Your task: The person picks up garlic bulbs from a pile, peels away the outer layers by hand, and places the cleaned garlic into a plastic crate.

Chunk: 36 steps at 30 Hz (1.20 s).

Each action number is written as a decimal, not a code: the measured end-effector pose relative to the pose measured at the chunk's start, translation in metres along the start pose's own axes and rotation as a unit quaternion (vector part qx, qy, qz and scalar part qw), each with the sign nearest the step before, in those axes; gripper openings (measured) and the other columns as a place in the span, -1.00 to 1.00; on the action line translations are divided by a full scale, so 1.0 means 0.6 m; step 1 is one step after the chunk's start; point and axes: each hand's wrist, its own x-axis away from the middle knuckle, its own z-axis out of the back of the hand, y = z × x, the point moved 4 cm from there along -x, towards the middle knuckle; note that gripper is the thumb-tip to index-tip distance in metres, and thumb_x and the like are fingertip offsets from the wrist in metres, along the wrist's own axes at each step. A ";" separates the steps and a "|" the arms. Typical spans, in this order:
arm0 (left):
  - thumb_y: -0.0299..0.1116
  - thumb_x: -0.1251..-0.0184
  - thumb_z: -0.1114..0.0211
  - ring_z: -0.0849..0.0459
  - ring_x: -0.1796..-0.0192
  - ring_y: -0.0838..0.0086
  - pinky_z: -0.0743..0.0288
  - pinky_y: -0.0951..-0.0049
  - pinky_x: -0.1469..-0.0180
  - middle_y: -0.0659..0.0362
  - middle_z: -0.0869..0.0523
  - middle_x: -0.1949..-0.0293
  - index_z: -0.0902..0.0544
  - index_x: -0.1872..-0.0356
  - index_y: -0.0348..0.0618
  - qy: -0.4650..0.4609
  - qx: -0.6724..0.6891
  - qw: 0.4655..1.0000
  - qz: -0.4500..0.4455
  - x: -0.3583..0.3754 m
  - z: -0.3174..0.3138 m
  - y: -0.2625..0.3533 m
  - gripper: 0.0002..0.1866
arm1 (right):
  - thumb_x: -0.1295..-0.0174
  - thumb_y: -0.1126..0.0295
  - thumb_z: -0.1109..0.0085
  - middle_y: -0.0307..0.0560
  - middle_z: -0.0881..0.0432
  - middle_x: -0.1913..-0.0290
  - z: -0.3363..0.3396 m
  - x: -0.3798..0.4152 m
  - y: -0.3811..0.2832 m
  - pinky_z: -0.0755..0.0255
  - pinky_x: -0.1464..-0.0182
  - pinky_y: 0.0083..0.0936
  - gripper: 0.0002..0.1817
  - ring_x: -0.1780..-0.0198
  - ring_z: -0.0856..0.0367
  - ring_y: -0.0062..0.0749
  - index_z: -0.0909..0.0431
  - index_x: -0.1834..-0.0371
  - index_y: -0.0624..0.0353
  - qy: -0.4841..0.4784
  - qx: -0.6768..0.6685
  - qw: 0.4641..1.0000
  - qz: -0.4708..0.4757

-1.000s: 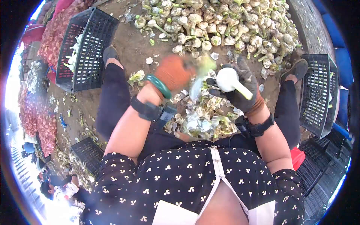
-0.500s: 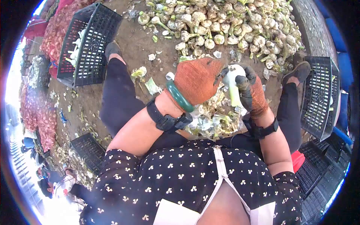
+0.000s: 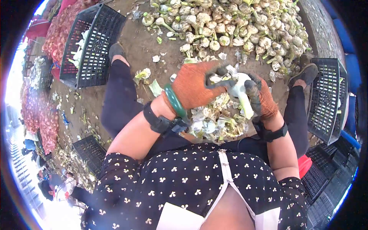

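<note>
Underfoot: dirt (image 3: 140, 48), skins (image 3: 209, 124) | garlic pile (image 3: 230, 28) ahead | crates (image 3: 100, 46) either side | right hand (image 3: 263, 99) wraps bulb (image 3: 240, 85); left hand (image 3: 196, 85) half-curled, grip unclear

Left glove (image 3: 196, 85) and right glove (image 3: 267, 102) look like matt orange knit cloth with a dark coating on the fingers; bulb (image 3: 240, 85) smooth, slight sheen; bangle (image 3: 175, 100) glossy, glass or plastic, can't tell. Left crate (image 3: 101, 48) and right crate (image 3: 324, 99): black perforated plastic. Shirt (image 3: 179, 168) is printed cloth, peel scraps (image 3: 218, 125) papery and crinkled, far bulb pile (image 3: 245, 30) rough and dirt-dulled, ground (image 3: 147, 46) matt earth.
</note>
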 end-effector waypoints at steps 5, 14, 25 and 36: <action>-0.34 -0.01 -0.29 -0.63 0.27 0.12 -0.52 0.28 0.25 0.00 -0.66 0.29 -0.58 0.12 -0.11 -0.011 -0.123 0.992 -0.032 0.010 -0.049 0.001 -0.66 | -0.25 0.01 -0.01 -0.22 -0.53 0.36 -0.010 0.004 0.020 -0.41 0.33 -0.67 -0.51 0.32 -0.51 -0.62 -0.43 0.04 0.27 0.078 -0.062 0.995 -0.006; -0.41 0.04 -0.26 -0.59 0.32 0.03 -0.48 0.15 0.31 -0.02 -0.60 0.27 -0.53 0.16 -0.14 -0.002 -0.198 0.975 -0.104 0.000 -0.034 -0.002 -0.67 | -0.15 0.13 -0.17 -0.13 -0.58 0.15 0.016 0.007 0.040 -0.42 0.18 -0.61 -0.53 0.20 -0.53 -0.57 -0.44 -0.01 0.23 -0.014 -0.237 0.964 -0.118; -0.32 -0.05 -0.25 -0.63 0.21 0.09 -0.50 0.28 0.17 -0.04 -0.65 0.25 -0.57 0.01 -0.04 -0.010 0.022 0.999 0.036 -0.002 -0.030 -0.013 -0.60 | -0.21 0.36 -0.06 -0.11 -0.57 0.10 0.037 0.001 0.060 -0.43 0.07 -0.53 -0.65 0.12 -0.54 -0.47 -0.40 -0.05 0.25 0.045 -0.195 0.979 -0.027; -0.32 -0.06 -0.23 -0.60 0.30 0.07 -0.47 0.19 0.28 -0.03 -0.62 0.37 -0.56 0.29 -0.14 -0.025 -0.192 0.977 -0.085 0.008 -0.048 -0.001 -0.80 | -0.10 0.39 -0.18 -0.14 -0.61 0.22 0.016 0.005 0.046 -0.45 0.15 -0.51 -0.69 0.23 -0.55 -0.51 -0.49 0.09 0.24 0.009 -0.113 0.994 -0.011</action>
